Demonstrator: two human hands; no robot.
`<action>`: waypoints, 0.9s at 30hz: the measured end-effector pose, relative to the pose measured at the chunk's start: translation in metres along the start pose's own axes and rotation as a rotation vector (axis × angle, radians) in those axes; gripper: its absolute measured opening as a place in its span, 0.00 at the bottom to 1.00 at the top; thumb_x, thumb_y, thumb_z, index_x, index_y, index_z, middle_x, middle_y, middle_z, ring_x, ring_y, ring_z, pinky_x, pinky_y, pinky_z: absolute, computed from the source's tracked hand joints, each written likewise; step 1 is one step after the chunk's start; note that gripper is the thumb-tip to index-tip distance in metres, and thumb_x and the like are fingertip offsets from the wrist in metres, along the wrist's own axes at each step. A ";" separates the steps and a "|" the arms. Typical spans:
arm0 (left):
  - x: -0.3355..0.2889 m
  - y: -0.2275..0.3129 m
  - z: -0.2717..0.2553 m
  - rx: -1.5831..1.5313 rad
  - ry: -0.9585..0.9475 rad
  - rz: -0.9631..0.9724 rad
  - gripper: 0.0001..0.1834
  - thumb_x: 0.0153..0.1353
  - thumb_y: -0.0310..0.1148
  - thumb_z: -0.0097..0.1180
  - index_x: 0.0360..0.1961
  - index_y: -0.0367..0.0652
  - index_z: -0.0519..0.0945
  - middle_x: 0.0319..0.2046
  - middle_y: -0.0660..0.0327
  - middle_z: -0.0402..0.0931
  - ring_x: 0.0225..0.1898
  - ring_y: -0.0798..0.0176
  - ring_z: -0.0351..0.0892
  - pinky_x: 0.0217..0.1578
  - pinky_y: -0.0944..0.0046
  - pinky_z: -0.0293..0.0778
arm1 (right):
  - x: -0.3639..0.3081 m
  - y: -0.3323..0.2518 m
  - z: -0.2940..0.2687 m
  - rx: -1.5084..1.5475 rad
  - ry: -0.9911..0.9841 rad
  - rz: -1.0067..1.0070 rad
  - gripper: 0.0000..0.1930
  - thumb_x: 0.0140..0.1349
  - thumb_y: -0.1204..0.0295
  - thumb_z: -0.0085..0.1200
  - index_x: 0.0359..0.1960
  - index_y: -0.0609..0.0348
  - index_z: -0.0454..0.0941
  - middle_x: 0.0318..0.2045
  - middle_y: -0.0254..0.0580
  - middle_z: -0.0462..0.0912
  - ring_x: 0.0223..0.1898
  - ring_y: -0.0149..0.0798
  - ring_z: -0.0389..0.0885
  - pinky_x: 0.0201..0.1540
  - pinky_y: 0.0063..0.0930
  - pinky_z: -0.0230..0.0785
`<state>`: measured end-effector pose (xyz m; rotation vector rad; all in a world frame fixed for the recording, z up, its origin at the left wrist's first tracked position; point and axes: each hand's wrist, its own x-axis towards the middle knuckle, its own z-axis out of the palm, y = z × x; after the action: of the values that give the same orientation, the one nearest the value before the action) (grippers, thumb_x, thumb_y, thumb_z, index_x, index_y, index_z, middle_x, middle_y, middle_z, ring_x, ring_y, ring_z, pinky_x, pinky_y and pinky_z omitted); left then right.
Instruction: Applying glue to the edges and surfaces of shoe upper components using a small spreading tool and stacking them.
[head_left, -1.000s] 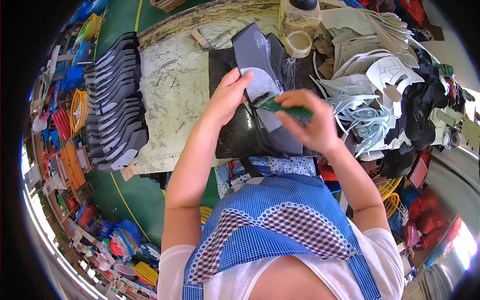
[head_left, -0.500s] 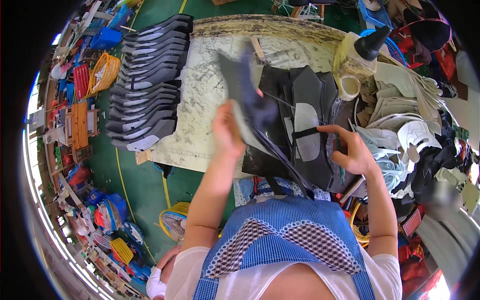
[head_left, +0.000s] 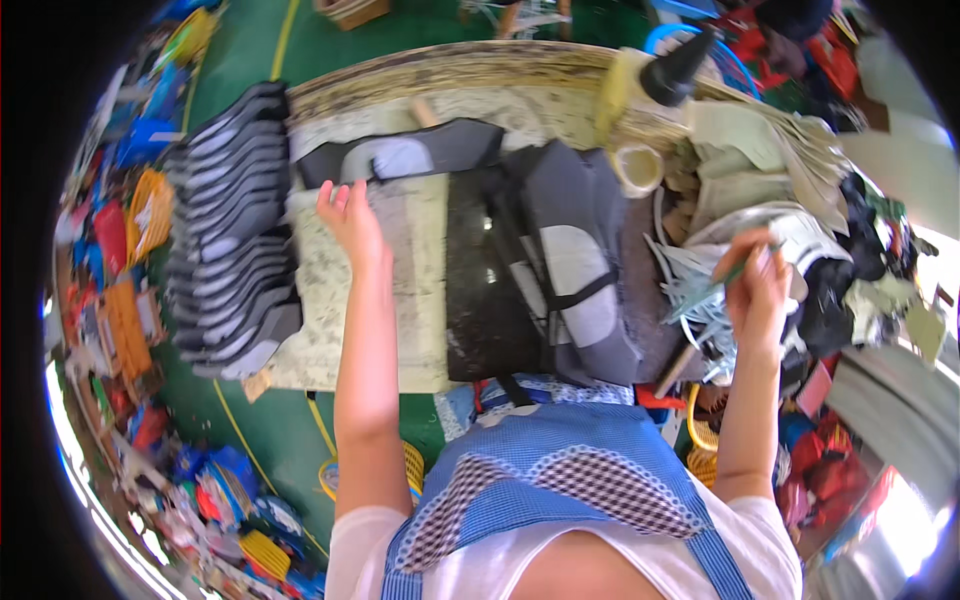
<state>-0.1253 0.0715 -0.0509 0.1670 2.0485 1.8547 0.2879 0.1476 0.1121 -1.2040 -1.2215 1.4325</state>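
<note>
My left hand [head_left: 352,228] was loosely spread, gripping nothing, its fingertips at the near edge of a long dark grey sheet piece with a light grey rounded patch [head_left: 402,157]; I could not tell whether they touched it. My right hand [head_left: 757,290] pinched a thin green tool, blurred at its tip, [head_left: 712,291] above a tangle of pale blue strips [head_left: 715,338].

The long piece lay crosswise toward the table's far side, its left end just beside a long overlapping row of dark grey pieces [head_left: 232,235]. Between that row and a shiny black mat [head_left: 470,300], the scuffed whitish tabletop [head_left: 412,290] showed down to the near edge, giving my left forearm room to move.

On the mat's right part lay a pile of dark grey pieces with a black strap across it [head_left: 565,225], reaching almost to the near edge. My right side was tighter: an off-white tub with a black cone [head_left: 620,95] and heaped cream-white cut pieces [head_left: 735,140] crowded it. A worn wooden border [head_left: 450,68] closed the far edge.
</note>
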 end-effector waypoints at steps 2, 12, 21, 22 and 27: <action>-0.073 0.032 0.000 -0.085 -0.479 -0.039 0.27 0.61 0.32 0.61 0.61 0.42 0.67 0.52 0.57 0.71 0.47 0.66 0.71 0.47 0.65 0.69 | 0.036 0.000 -0.017 -0.271 0.217 -0.097 0.11 0.70 0.65 0.53 0.39 0.59 0.82 0.19 0.32 0.78 0.13 0.19 0.64 0.15 0.16 0.52; -0.174 0.028 0.011 0.297 -0.895 -0.066 0.39 0.53 0.33 0.70 0.65 0.37 0.66 0.50 0.59 0.71 0.46 0.67 0.71 0.41 0.69 0.67 | 0.098 0.087 0.018 -0.386 0.124 0.023 0.15 0.70 0.63 0.52 0.37 0.65 0.81 0.22 0.41 0.83 0.20 0.30 0.82 0.22 0.21 0.72; -0.169 0.023 0.008 0.215 -0.942 -0.192 0.36 0.54 0.31 0.69 0.63 0.38 0.67 0.48 0.62 0.69 0.46 0.69 0.71 0.42 0.69 0.69 | 0.067 0.044 0.060 -0.446 -0.517 0.248 0.13 0.64 0.67 0.60 0.35 0.67 0.77 0.31 0.41 0.84 0.31 0.29 0.84 0.31 0.19 0.74; -0.167 0.023 0.009 0.220 -0.948 -0.193 0.36 0.54 0.31 0.69 0.63 0.38 0.67 0.48 0.62 0.69 0.46 0.69 0.71 0.42 0.69 0.69 | 0.083 0.051 0.072 -0.646 -0.403 0.101 0.12 0.63 0.68 0.60 0.34 0.67 0.77 0.28 0.40 0.83 0.31 0.28 0.84 0.31 0.18 0.73; -0.160 0.017 0.014 0.185 -1.036 -0.287 0.29 0.50 0.35 0.73 0.51 0.40 0.73 0.39 0.63 0.73 0.40 0.69 0.70 0.42 0.68 0.67 | 0.084 0.070 0.081 -0.369 -0.231 -0.002 0.11 0.62 0.69 0.61 0.31 0.67 0.77 0.25 0.37 0.82 0.28 0.26 0.82 0.29 0.17 0.70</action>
<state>0.0245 0.0335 -0.0048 0.6770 1.3813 1.0292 0.1936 0.2094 0.0361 -1.3026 -1.7021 1.4130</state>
